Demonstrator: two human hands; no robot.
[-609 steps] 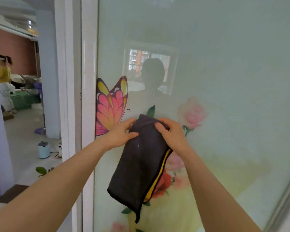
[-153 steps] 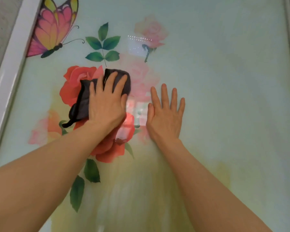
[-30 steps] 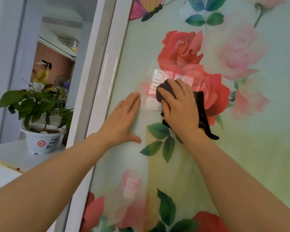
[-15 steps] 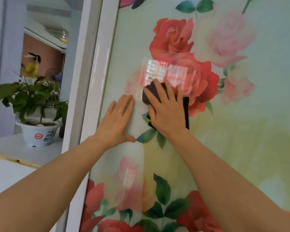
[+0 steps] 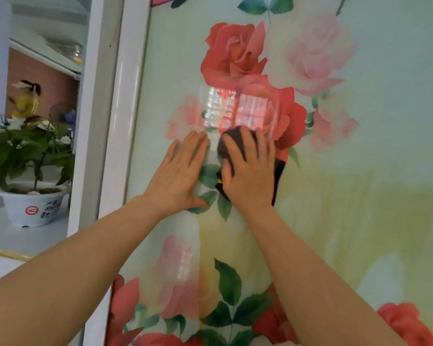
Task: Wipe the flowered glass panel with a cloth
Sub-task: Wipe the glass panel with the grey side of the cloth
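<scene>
The flowered glass panel (image 5: 360, 196) stands upright in front of the person and fills the middle and right of the view, printed with red and pale pink roses and green leaves on a pale green and yellow ground. Nearest the camera, two bare forearms reach up and forward to it. The left hand (image 5: 178, 176) lies flat on the glass with fingers straight and close together and the thumb spread toward the right; its grip holds nothing. Just beside it, the right hand (image 5: 249, 174) presses a dark cloth (image 5: 226, 146) flat against the glass with fingers straight and slightly spread, so that grip is flat on the cloth rather than closed round it. The cloth shows above the fingertips, at the left of the palm and along the right side of the hand, where its edge hangs down; a bit of yellow shows at its lower left. It lies over the lower edge of a large red rose (image 5: 235, 61), beneath a bright window reflection. A white frame (image 5: 128, 121) borders the panel on the left. Beyond it, a leafy plant in a white pot (image 5: 33, 206) stands on a white bench (image 5: 23, 236), and farther off a person in yellow (image 5: 25, 101) stands before a reddish wall.
</scene>
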